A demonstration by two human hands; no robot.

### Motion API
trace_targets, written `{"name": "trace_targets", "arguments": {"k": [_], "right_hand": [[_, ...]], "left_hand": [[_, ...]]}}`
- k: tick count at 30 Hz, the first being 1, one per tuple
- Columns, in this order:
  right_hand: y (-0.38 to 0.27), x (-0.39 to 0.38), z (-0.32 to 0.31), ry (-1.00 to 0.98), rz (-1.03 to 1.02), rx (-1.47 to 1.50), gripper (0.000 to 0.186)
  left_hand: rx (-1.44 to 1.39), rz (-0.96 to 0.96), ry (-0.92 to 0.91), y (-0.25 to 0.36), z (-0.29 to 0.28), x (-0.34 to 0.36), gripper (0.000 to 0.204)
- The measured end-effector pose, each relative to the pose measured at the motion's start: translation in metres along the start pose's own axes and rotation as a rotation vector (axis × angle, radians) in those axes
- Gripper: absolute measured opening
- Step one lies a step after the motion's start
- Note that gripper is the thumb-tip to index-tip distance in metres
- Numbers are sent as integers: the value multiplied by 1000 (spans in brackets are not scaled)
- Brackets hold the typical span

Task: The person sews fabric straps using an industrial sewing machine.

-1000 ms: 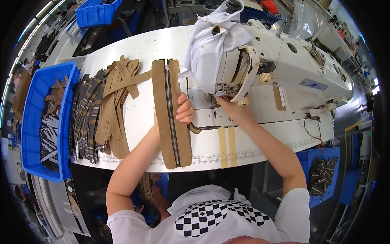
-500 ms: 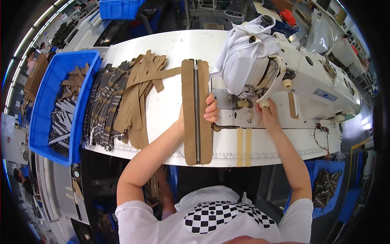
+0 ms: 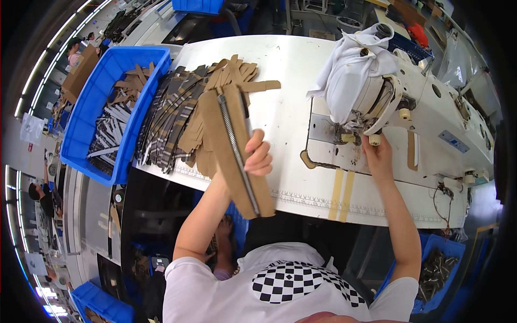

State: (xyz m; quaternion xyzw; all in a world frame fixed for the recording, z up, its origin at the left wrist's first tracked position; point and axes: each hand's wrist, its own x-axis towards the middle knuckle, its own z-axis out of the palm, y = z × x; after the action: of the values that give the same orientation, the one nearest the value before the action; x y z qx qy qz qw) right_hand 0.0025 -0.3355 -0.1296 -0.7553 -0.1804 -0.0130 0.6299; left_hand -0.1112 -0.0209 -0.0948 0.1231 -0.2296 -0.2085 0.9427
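My left hand (image 3: 259,155) is closed round a metal zipper with tan fabric strips (image 3: 215,129) along both sides. The piece leans over the table's front edge, its upper end above a pile of tan fabric strips (image 3: 196,141). My right hand (image 3: 380,157) is beside the needle area of a white sewing machine (image 3: 425,99), at a small cream knob (image 3: 374,140). Its fingers are drawn together and partly hidden there; what they hold, if anything, cannot be made out. White cloth (image 3: 353,67) wraps the machine's head.
Striped dark strips (image 3: 171,116) lie beside a blue bin (image 3: 121,161) of cut pieces at the left. Another blue bin (image 3: 458,253) with zipper-like pieces stands low at the right. Another person's arm (image 3: 224,242) shows under the table. Yellow tape (image 3: 335,194) marks the table (image 3: 291,59).
My left hand has carried the zipper piece leftward, away from the machine, and tilted it. My right hand stays at the machine. The whole view has shifted.
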Motion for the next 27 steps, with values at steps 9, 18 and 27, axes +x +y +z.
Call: {"name": "trace_targets", "arguments": {"k": [9,18,27], "right_hand": [[-1,-3,6,0,-49,-149,11],[-37,-9,-26,-113,-219,-901,9],[-141,-36,-12,-430,-553,-868,41]], "left_hand": [[651,-34,709,1,25,-232,30],[1644,-990,1312,17,33,-217,49],[2774,189,660,144,-16,-2,21]]}}
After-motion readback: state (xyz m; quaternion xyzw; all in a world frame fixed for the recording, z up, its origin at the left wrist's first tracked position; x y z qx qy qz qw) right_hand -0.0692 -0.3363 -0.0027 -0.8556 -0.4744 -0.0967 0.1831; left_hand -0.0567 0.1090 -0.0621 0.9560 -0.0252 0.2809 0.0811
